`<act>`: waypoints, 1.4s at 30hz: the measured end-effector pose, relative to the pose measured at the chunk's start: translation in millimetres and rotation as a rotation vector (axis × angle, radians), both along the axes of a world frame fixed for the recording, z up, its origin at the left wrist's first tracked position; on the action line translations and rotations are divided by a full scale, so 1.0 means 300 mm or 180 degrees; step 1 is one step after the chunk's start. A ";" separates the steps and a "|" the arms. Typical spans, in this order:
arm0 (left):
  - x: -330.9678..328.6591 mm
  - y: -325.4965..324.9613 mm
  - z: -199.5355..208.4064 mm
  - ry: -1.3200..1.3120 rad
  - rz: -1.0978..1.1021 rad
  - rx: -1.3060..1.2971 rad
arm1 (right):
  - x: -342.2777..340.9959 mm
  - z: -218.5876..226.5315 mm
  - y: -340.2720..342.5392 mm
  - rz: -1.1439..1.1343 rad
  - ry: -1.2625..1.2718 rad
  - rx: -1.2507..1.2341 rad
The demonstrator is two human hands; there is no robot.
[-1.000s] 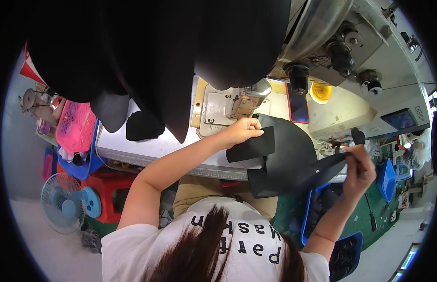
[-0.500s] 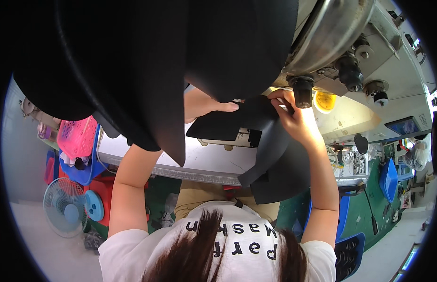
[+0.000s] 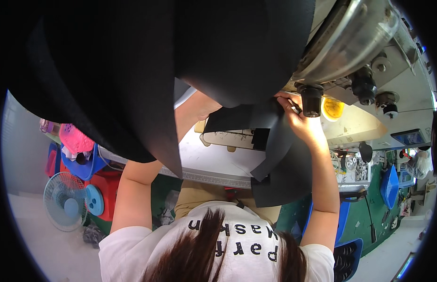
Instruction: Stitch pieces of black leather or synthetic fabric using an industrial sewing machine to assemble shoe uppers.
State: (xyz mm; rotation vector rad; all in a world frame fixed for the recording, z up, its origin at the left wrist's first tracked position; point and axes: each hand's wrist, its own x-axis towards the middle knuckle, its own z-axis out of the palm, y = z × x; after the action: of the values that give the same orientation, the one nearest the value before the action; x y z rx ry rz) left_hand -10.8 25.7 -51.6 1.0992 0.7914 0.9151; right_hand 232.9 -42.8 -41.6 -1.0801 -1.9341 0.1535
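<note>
Both hands raised to machine since earlier frame | right hand point(image 3: 300, 124) pinching black sheet point(image 3: 274, 160) | left hand point(image 3: 199, 105) grasp indeterminate | sheet light, limp: hold at edges.

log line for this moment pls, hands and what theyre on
left hand: on black fabric piece, partly hidden | right hand: pinching fabric edge under sewing machine head | fabric drapes off white table

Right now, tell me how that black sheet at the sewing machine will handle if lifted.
The black sheet probably handles floppy: it folds and hangs off the table edge. It looks thin, so likely light. The right hand pinches it near the machine, so it seems easy to grip.
</note>
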 end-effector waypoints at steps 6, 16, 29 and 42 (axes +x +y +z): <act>-0.004 0.001 -0.004 0.1068 -0.0060 0.0590 | -0.028 0.049 -0.012 0.0034 0.0065 -0.0202; -0.033 0.019 -0.057 0.1045 0.0014 0.1152 | -0.028 0.073 -0.024 -0.0041 -0.0315 -0.0521; -0.047 -0.018 -0.075 0.1154 0.0541 0.2825 | -0.014 0.007 -0.001 -0.0190 -0.0086 0.0569; -0.028 -0.171 -0.102 0.2487 0.1229 0.5241 | -0.124 -0.053 -0.084 -0.0306 -0.0795 0.1604</act>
State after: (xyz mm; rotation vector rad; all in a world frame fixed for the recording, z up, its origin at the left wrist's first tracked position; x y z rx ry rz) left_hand -19.2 -25.6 -82.3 2.9314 0.7971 1.5154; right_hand 195.8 -68.1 -57.4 -0.8743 -1.9812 -0.5193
